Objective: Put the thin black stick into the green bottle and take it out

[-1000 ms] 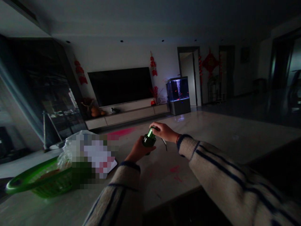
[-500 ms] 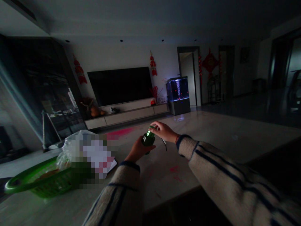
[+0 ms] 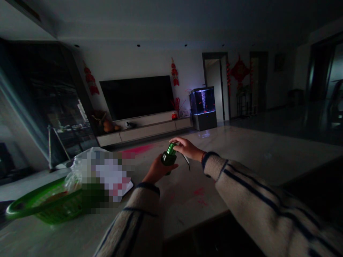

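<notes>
My left hand is closed around the dark green body of a small bottle, held tilted above the table. The fingers of my right hand are closed on the bottle's shiny green cap from above and the right. Cap and body are in line; whether they are joined or slightly apart I cannot tell in the dim light. Just below my right wrist a thin, curved white-and-dark strip shows on the table side.
The pale stone table bears pinkish smears. At the left stands a green plastic basket with a clear plastic bag; a pixelated patch hides part of them. Farther off are a television and a lit fish tank.
My right fingers have shifted slightly on the cap, and more of its shiny green side shows. My left hand keeps its hold on the bottle with almost no movement.
</notes>
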A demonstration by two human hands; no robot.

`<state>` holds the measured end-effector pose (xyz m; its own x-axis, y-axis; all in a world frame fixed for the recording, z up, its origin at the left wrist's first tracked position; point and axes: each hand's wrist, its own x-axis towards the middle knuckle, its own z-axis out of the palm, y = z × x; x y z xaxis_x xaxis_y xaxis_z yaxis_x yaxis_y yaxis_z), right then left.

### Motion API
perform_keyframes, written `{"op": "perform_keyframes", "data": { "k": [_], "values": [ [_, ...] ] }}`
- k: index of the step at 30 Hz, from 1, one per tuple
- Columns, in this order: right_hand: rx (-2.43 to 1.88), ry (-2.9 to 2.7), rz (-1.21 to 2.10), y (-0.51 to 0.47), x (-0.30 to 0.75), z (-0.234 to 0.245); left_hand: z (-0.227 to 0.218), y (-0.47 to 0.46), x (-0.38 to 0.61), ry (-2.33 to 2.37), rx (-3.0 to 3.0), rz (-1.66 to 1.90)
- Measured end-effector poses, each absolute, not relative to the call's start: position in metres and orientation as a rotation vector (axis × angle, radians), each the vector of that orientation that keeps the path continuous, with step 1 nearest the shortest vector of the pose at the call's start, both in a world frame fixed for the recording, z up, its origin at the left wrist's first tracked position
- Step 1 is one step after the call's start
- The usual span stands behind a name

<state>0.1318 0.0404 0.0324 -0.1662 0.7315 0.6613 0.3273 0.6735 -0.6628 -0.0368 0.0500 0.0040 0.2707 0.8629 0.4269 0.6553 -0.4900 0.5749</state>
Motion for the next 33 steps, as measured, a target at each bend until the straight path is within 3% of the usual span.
{"op": "perform_keyframes", "data": {
  "k": [8, 33],
  "values": [
    [-0.999, -1.717, 0.379, 0.0438, 0.1325, 0.0281, 0.0041, 0.0504, -0.0365, 1.385, 2.29, 1.024],
    [-0.823, -1.729, 0.455, 0.039, 0.1318, 0.0313, 0.0012, 0.0483, -0.0372, 1.346, 2.153, 1.025]
  ]
}}
